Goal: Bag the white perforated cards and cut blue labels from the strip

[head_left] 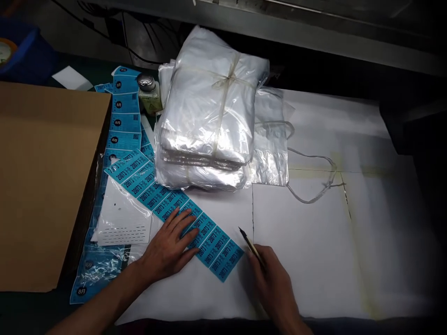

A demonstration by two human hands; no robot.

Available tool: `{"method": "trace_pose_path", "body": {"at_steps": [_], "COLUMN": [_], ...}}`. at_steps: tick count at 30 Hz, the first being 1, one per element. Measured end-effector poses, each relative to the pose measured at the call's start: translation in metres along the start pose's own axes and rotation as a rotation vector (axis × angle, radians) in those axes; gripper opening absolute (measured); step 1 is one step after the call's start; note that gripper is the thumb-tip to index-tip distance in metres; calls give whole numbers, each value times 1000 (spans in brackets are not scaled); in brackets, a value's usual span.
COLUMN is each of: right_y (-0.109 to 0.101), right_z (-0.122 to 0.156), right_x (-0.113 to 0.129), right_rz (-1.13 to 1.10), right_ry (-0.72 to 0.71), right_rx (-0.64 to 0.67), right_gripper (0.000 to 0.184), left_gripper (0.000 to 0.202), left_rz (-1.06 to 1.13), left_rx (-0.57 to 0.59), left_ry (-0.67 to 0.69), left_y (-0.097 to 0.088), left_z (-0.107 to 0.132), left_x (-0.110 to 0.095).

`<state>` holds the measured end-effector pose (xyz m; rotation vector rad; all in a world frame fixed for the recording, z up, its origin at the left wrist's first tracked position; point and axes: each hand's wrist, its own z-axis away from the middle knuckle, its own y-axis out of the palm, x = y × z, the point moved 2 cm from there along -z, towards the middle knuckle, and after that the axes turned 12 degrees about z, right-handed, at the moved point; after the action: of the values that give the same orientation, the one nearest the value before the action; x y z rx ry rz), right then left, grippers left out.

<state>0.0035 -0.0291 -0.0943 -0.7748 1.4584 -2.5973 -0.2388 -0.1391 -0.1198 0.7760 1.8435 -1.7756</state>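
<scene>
My left hand (171,244) lies with its fingers spread on a strip of blue printed labels (209,239), pressing it against the white work surface. The strip slants from the upper left down towards my right hand (272,279). My right hand is closed around a slim pen-like tool (253,246) with a dark pointed tip; whether it is a pen, a brush or a blade I cannot tell. Its tip points up and left, just beyond the strip's lower right end. Part of the strip's upper edge passes beside a stack of clear plastic bags (209,102).
Cord ties the bag stack, and a loose loop of string (310,201) lies to its right. A small bottle (150,95) with a metal cap stands behind. More blue labels (125,104), a plastic-wrapped white packet (124,214) and a large cardboard sheet (45,186) occupy the left.
</scene>
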Motion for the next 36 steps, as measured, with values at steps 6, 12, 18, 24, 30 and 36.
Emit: {"method": "trace_pose_path", "body": {"at_steps": [6, 12, 18, 24, 30, 36], "right_y": [25, 38, 39, 39, 39, 41], "right_z": [11, -7, -19, -20, -18, -18], "right_x": [16, 41, 56, 56, 54, 54], "right_rz": [183, 182, 180, 300, 381, 391], "right_ry": [-447, -489, -492, -523, -499, -478], "right_rx": [-6, -85, -92, -121, -122, -104], "right_gripper": [32, 34, 32, 36, 38, 38], "left_gripper": [33, 30, 35, 34, 32, 32], "left_rz": [50, 55, 107, 129, 144, 148], "left_rx": [-84, -146, -224, -262, -277, -272], "left_ry": [-51, -76, -89, -96, -99, -96], "left_y": [-1, -4, -2, -2, -2, -2], "left_z": [1, -5, -6, -6, -6, -7], "left_x": [3, 3, 5, 6, 6, 6]}}
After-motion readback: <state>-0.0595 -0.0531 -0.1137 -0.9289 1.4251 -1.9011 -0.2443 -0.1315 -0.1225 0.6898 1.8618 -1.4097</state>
